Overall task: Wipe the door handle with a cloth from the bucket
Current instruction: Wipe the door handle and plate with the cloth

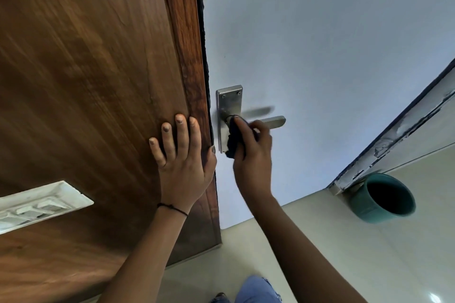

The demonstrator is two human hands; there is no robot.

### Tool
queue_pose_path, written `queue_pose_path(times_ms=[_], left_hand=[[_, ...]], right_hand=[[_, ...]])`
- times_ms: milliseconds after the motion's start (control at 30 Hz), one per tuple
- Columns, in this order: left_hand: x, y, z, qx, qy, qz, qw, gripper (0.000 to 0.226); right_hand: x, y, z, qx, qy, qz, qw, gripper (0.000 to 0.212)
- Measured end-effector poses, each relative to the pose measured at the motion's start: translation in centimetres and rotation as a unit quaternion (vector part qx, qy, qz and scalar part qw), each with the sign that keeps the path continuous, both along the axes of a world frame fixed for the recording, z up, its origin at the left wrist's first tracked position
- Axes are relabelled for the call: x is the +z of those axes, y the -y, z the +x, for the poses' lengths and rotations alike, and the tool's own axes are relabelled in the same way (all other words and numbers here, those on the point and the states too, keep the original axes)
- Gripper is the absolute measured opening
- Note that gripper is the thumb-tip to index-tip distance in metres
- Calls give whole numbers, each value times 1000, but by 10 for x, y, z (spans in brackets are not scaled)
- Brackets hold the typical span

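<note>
The right hand (253, 155) grips a dark cloth (235, 138) against the door handle (273, 122), whose lever points right; the left hand (182, 157) lies spread flat on the wooden frame (98, 69).

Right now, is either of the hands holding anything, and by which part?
The right hand holds a dark cloth, bunched in its fingers, against the base of the door handle. The left hand holds nothing, flat on the wooden panel.

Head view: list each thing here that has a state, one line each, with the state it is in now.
door handle: level, its inner end covered by the cloth.
cloth: dark, bunched, pressed on the handle by the right hand.
right hand: closed on the cloth.
left hand: open, flat on the wooden panel.
bucket: on the floor; contents cannot be made out.
</note>
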State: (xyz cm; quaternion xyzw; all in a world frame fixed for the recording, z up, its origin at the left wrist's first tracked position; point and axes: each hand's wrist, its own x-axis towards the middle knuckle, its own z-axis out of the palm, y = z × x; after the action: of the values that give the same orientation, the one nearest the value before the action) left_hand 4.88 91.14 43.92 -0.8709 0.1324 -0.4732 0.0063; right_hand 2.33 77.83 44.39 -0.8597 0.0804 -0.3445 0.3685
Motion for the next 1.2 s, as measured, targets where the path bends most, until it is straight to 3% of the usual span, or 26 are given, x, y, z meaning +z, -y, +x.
queue_pose_path(times_ms=[133, 233, 333, 433, 567, 633, 700, 767, 867, 933, 1200], left_hand=[[0, -1, 0, -1, 2, 5, 1000, 84], [0, 0, 0, -1, -1, -2, 1000, 85], [0, 2, 0, -5, -4, -4, 1000, 85], [0, 0, 0, -4, -5, -3, 1000, 84], [1, -1, -1, -10, -8, 1, 1000, 84], [1, -1, -1, -10, -8, 4, 1000, 85], [0, -2, 0, -10, -8, 4, 1000, 85], [0, -3, -1, -13, -7, 8, 1000, 84], [2, -5, -1, -17, -7, 14, 1000, 80], [1, -5, -1, -20, -5, 17, 1000, 81], [2, -4, -1, -12, 3, 20, 1000, 81]], right_hand=[[14, 8, 5, -39, -34, -140, 989, 61], [19, 43, 8, -87, -68, -141, 984, 45], [13, 74, 15, -57, -85, -9, 995, 36], [16, 70, 18, -26, -22, 204, 978, 42], [21, 63, 19, -79, -26, 428, 900, 47], [16, 63, 24, -82, -55, 551, 829, 49], [13, 51, 25, -16, -92, 647, 757, 49], [11, 27, 23, 66, -105, 686, 717, 44], [2, -1, 24, 127, -51, 737, 662, 49], [-4, -7, 27, 136, -10, 734, 666, 55], [-4, -19, 37, 10, -48, 604, 795, 45]])
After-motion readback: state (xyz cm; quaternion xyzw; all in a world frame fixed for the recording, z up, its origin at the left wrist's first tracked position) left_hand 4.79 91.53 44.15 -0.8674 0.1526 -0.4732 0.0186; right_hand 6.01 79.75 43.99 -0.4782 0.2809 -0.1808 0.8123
